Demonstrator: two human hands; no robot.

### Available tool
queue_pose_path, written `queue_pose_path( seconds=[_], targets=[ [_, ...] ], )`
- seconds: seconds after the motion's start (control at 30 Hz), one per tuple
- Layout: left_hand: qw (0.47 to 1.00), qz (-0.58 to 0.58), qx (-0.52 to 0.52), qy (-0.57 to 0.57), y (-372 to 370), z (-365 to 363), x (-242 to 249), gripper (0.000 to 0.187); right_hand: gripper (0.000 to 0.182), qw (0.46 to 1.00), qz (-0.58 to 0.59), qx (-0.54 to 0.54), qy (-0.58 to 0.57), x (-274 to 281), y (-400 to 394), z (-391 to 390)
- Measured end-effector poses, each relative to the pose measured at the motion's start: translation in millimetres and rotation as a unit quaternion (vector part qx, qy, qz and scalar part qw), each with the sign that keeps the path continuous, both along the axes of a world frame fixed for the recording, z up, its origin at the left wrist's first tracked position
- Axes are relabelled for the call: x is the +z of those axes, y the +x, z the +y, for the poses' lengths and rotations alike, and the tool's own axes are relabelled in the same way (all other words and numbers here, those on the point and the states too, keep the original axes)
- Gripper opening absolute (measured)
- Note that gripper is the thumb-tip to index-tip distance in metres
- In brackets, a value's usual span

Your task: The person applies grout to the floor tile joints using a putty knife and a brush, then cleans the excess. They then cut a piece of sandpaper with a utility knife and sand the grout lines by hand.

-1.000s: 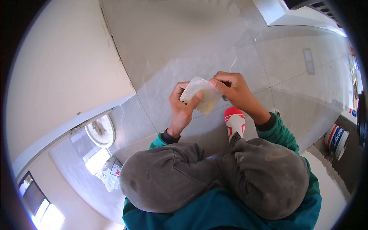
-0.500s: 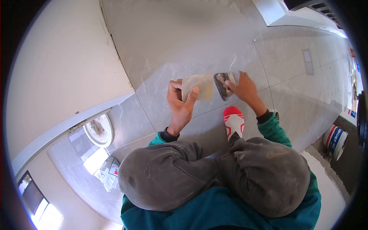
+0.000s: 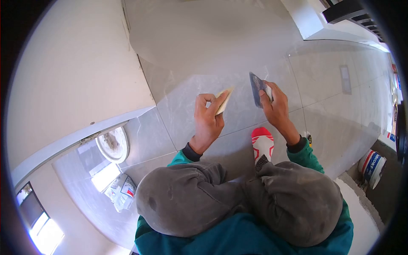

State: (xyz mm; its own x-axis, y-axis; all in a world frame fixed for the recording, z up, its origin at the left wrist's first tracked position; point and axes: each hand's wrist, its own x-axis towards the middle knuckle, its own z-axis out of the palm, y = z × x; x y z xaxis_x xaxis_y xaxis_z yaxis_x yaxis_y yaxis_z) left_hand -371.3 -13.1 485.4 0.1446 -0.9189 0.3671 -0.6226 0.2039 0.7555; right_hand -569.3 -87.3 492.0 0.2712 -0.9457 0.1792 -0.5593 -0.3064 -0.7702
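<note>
Grey tiled floor (image 3: 323,72) underfoot, pale wall (image 3: 76,63) along the left. The red-toed sock (image 3: 262,142) was taken as landmark.

Nearest: dusty grey trousers (image 3: 187,199), knees bent, behind the sock.

Change over the last second: at first the pale sheet was turned flat to view, with both hands at it. The right hand then came away and a dark plate showed in its grasp; now the sheet was turned nearly edge-on and the plate tilted up. Read as: the two pieces were apart, one per hand, with a gap between.

Left hand (image 3: 208,119), left of the sock's toe: fingers curled in, narrow, thumb pressing the pale sheet (image 3: 224,101), which lay ahead and left of the sock. Right hand (image 3: 276,106), ahead and slightly right of the sock: closed around the dark plate (image 3: 256,88), thumb on its near face. Plate straight ahead of the toe, off the floor. A light strip by the fingers; could not tell what.

Farther off: clear plastic bag (image 3: 121,191) and round white container (image 3: 126,151), both well left of the sock; labelled bucket (image 3: 370,165), well right.
</note>
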Motion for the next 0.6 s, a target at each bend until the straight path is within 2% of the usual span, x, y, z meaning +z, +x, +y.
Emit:
queue_pose_path(
  seconds=[0.03,0.1,0.13,0.2,0.23,0.3,0.33,0.37,0.43,0.57,0.6],
  targets=[
    [1.0,0.0,-0.001,0.001,1,-1,1,0.032,0.024,1.0,0.0,-0.001,0.001,15,8,3],
    [0.998,-0.057,0.023,-0.03,1,-7,5,0.043,0.034,0.981,-0.017,0.09,-0.173,36,23,11],
    [0.998,-0.057,0.023,-0.032,0,-8,6,0.043,0.034,0.98,-0.016,0.089,-0.175,39,29,19],
    [0.996,-0.076,0.013,-0.052,0,-8,6,0.04,0.04,0.942,-0.042,0.202,-0.265,43,37,29],
    [0.996,-0.076,0.012,-0.052,1,-10,5,0.04,0.04,0.942,-0.042,0.201,-0.266,40,37,26],
    [0.992,-0.034,0.037,-0.118,6,-13,1,0.04,0.042,0.954,0.056,0.194,-0.222,24,36,19],
    [0.995,-0.018,0.061,-0.076,11,-12,1,0.04,0.038,0.96,0.122,0.182,-0.172,14,36,15],
    [0.995,-0.017,0.064,-0.079,11,-13,6,0.04,0.038,0.959,0.123,0.185,-0.175,9,34,13],
    [0.992,-0.056,0.012,-0.112,11,-7,17,0.033,0.03,0.983,0.084,0.117,-0.118,5,28,14],
    [0.986,-0.057,0.008,-0.158,13,-8,0,0.034,0.022,0.99,0.003,0.075,-0.116,15,24,18],
    [0.986,-0.055,0.009,-0.157,10,-8,1,0.034,0.02,0.995,-0.019,0.075,-0.068,17,22,18]
  ],
)
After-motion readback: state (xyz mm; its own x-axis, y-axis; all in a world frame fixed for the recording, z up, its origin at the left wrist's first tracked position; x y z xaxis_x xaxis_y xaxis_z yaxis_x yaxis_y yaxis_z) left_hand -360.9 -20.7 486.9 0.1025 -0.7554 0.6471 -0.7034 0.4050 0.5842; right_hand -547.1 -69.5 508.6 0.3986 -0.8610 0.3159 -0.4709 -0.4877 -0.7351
